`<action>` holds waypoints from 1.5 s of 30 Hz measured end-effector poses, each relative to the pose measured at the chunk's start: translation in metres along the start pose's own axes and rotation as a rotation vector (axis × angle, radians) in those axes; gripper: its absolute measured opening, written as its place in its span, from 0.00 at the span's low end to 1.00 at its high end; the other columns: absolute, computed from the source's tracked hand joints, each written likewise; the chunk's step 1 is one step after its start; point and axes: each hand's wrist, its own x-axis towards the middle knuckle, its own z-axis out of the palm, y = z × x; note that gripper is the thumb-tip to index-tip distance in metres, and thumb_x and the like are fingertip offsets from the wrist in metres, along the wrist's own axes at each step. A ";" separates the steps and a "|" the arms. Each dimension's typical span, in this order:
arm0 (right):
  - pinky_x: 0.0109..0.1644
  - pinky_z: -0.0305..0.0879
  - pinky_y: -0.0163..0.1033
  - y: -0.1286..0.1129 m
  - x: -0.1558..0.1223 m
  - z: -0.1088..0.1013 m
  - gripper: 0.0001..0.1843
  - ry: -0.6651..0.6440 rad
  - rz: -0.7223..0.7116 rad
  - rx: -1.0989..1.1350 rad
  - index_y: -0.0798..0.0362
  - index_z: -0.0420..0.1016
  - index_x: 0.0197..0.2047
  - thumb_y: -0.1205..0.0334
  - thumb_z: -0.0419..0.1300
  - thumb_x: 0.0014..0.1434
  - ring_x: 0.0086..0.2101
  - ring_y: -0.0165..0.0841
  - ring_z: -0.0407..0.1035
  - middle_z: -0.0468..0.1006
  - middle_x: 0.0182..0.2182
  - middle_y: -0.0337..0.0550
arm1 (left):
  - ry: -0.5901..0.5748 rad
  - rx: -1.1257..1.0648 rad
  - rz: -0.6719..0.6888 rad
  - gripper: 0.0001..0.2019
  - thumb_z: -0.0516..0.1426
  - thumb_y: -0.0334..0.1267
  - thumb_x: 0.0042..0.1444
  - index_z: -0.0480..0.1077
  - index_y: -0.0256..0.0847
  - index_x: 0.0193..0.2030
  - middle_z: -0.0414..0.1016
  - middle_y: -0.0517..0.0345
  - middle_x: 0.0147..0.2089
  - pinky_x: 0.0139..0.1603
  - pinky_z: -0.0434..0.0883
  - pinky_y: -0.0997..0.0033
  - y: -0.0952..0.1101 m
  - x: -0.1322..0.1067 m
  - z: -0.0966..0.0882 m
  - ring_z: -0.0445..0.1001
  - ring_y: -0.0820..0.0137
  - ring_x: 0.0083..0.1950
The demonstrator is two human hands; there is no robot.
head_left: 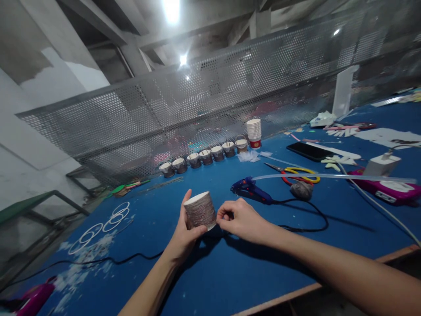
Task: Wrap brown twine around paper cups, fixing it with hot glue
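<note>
A paper cup [200, 210] wound around its side with grey-brown cord is tilted above the blue table, its white rim showing on top. My left hand [187, 232] is closed around it from the left and below, thumb along the lower front. At the cup's lower right edge, the fingers of my right hand [238, 219] are pinched together; what lies between them is too small to make out. Just beyond that hand lies a blue glue gun [251, 189] with a long clear glue stick [296, 176] sticking out of its back.
A row of several wrapped cups [205, 157] runs along the mesh panel [184, 105], beside a stack of paper cups [253, 131]. Scissors [302, 174], a grey ball [301, 191] and a phone [309, 151] lie right. White rings [115, 217] and a black cable [115, 261] lie left.
</note>
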 end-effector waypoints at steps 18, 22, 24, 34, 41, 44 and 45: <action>0.39 0.51 0.37 -0.002 -0.004 0.001 0.06 0.019 -0.112 -0.199 0.55 0.76 0.26 0.74 0.63 0.52 0.27 0.28 0.65 0.77 0.25 0.36 | 0.054 -0.059 -0.048 0.44 0.70 0.33 0.35 0.61 0.52 0.62 0.77 0.55 0.50 0.52 0.72 0.63 -0.006 0.005 0.005 0.77 0.60 0.49; 0.39 0.51 0.37 -0.001 -0.003 0.000 0.06 0.032 -0.108 -0.217 0.55 0.76 0.27 0.74 0.63 0.53 0.28 0.28 0.66 0.77 0.25 0.37 | 0.089 -0.067 -0.056 0.41 0.71 0.33 0.35 0.63 0.50 0.60 0.78 0.55 0.48 0.50 0.73 0.62 -0.004 0.007 0.005 0.79 0.60 0.45; 0.39 0.52 0.37 -0.001 -0.003 -0.001 0.06 0.045 -0.110 -0.217 0.55 0.76 0.27 0.73 0.63 0.54 0.28 0.28 0.66 0.77 0.25 0.37 | 0.084 -0.078 -0.066 0.41 0.70 0.33 0.36 0.63 0.49 0.59 0.78 0.55 0.48 0.49 0.74 0.62 -0.003 0.006 0.005 0.79 0.61 0.45; 0.41 0.54 0.38 0.006 -0.003 -0.002 0.02 0.123 -0.185 -0.170 0.53 0.77 0.32 0.69 0.65 0.54 0.31 0.31 0.70 0.78 0.28 0.37 | 0.125 -0.115 -0.116 0.37 0.69 0.34 0.39 0.64 0.49 0.59 0.79 0.56 0.49 0.53 0.73 0.58 0.001 0.005 0.006 0.79 0.61 0.46; 0.40 0.51 0.38 0.010 -0.006 0.002 0.02 0.135 -0.351 -0.272 0.54 0.76 0.33 0.70 0.65 0.57 0.31 0.30 0.68 0.78 0.28 0.38 | 0.120 -0.111 -0.115 0.36 0.68 0.34 0.41 0.64 0.50 0.59 0.77 0.56 0.53 0.55 0.71 0.60 -0.001 0.006 0.006 0.76 0.60 0.52; 0.39 0.51 0.37 0.011 -0.005 0.003 0.06 0.131 -0.362 -0.284 0.54 0.75 0.31 0.71 0.61 0.59 0.29 0.29 0.67 0.77 0.27 0.37 | 0.121 -0.103 -0.117 0.35 0.69 0.34 0.40 0.66 0.50 0.58 0.77 0.57 0.52 0.55 0.71 0.62 -0.003 0.007 0.005 0.75 0.61 0.52; 0.39 0.51 0.37 0.011 -0.005 0.003 0.07 0.130 -0.358 -0.283 0.54 0.74 0.30 0.72 0.61 0.59 0.29 0.29 0.67 0.77 0.27 0.37 | 0.120 -0.103 -0.117 0.35 0.69 0.34 0.39 0.66 0.49 0.57 0.77 0.57 0.52 0.55 0.71 0.62 -0.003 0.007 0.005 0.76 0.61 0.52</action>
